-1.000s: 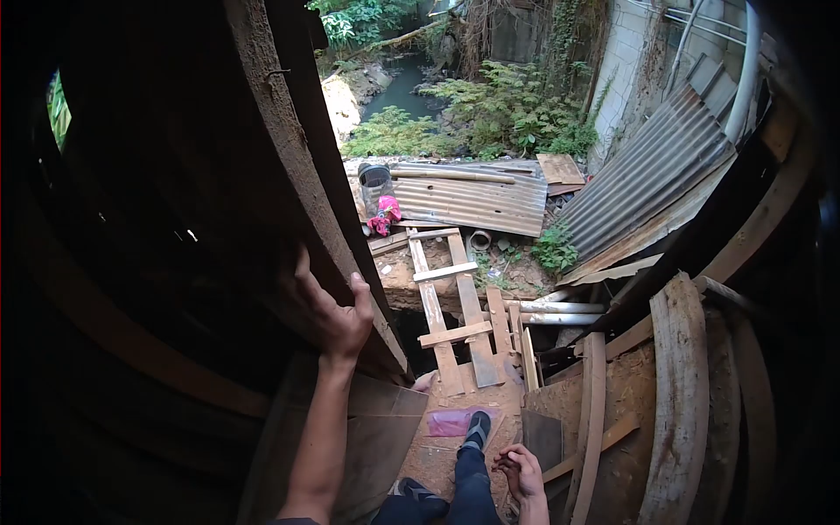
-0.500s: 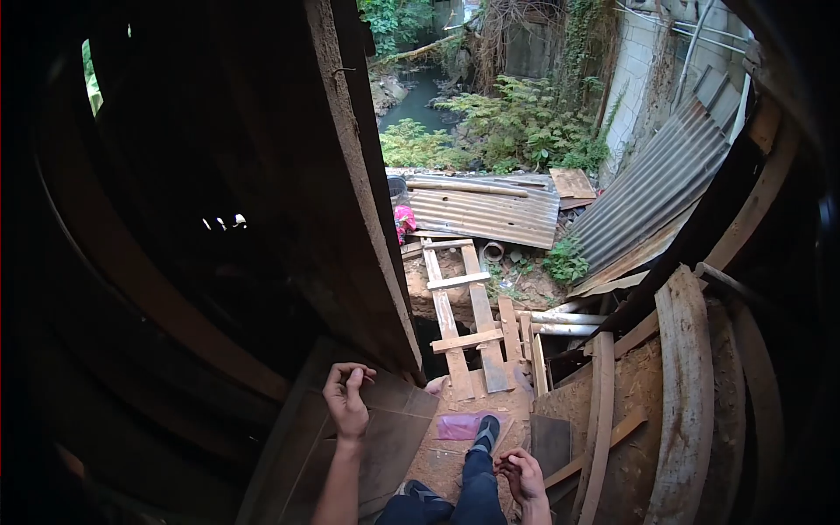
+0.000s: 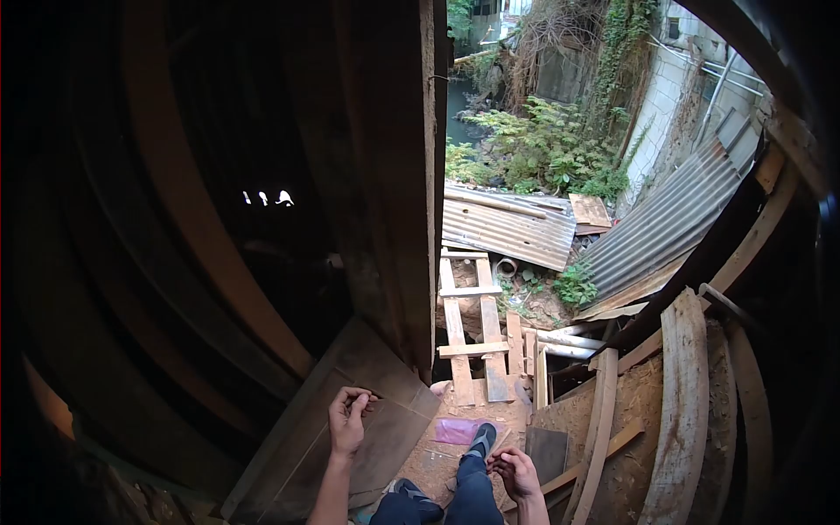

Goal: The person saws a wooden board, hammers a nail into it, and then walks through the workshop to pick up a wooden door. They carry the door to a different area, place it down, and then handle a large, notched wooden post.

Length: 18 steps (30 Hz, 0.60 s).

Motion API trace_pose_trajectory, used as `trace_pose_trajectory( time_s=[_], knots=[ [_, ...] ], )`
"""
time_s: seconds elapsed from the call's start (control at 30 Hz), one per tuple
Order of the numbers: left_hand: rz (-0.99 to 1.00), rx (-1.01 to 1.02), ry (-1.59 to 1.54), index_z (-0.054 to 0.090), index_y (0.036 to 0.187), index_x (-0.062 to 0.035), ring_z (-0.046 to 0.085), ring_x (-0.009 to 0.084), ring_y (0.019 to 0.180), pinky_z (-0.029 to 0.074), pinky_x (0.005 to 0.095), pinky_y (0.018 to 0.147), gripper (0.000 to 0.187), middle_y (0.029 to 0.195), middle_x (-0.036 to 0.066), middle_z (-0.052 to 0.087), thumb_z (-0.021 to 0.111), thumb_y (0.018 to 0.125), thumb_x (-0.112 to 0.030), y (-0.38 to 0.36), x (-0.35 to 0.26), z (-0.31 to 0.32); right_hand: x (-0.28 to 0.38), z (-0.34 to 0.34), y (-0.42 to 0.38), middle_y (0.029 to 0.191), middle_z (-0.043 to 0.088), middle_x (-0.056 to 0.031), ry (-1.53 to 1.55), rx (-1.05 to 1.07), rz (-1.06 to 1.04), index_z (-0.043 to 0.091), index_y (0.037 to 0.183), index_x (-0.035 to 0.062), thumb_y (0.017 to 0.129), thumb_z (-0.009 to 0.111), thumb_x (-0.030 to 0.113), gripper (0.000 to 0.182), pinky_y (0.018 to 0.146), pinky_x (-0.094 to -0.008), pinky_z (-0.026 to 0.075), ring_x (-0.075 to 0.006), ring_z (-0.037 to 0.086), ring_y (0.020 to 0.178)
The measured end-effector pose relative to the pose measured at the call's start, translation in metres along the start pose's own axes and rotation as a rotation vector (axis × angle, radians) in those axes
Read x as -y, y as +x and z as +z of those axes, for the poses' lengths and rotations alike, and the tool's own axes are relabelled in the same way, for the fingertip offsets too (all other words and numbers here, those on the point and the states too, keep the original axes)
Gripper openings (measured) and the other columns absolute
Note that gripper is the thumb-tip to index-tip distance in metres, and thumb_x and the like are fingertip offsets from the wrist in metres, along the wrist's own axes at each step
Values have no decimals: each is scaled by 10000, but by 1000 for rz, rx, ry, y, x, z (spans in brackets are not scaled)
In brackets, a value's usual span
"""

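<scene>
The brown panel [image 3: 293, 455], long axis running seven to one o'clock, lies toward nine o'clock from the right hand [image 3: 514, 473] and around the nearer left hand [image 3: 347, 423], both loosely curled, contents impossible to tell.

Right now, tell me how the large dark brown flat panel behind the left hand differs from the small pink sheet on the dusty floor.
Colour: the large dark brown flat panel is dull and dark; the small pink sheet is pale and bright.
Size: the panel spreads far wider than the sheet.
Place: the panel extends behind the left hand; the sheet lies by the dark shoe.
Shared: both look flat.
</scene>
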<state>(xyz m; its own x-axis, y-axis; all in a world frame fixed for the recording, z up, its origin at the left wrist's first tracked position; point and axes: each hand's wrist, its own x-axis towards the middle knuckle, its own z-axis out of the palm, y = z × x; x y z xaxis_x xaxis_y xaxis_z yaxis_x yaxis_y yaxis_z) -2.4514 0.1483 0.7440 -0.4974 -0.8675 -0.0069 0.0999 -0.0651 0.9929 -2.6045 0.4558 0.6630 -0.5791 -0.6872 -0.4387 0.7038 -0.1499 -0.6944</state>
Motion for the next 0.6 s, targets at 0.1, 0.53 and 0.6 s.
trace_pose_trajectory(
  time_s=[0.1,0.53,0.6],
  knots=[
    [14,-35,-36,608,931,-44,569,53,733,437,199,660,54,851,29,673,571,932,-84,-6,-5,-13,1,8,0,904,659,-165,-15,28,7,579,1025,-47,925,522,78,170,769,-338,533,-233,658,798],
    [64,-122,-81,616,940,-37,594,86,787,465,228,735,90,883,50,674,568,927,-112,-35,-29,-50,-2,24,26,1041,626,-173,-250,369,44,584,1068,-48,953,512,155,244,890,-388,484,-257,634,956],
    [73,-135,-67,617,945,-35,594,89,799,469,231,743,92,890,52,675,573,927,-114,-43,-34,-59,-6,36,35,952,641,-115,-368,415,101,603,1063,12,932,568,196,228,801,-355,502,-223,632,887]
  ],
)
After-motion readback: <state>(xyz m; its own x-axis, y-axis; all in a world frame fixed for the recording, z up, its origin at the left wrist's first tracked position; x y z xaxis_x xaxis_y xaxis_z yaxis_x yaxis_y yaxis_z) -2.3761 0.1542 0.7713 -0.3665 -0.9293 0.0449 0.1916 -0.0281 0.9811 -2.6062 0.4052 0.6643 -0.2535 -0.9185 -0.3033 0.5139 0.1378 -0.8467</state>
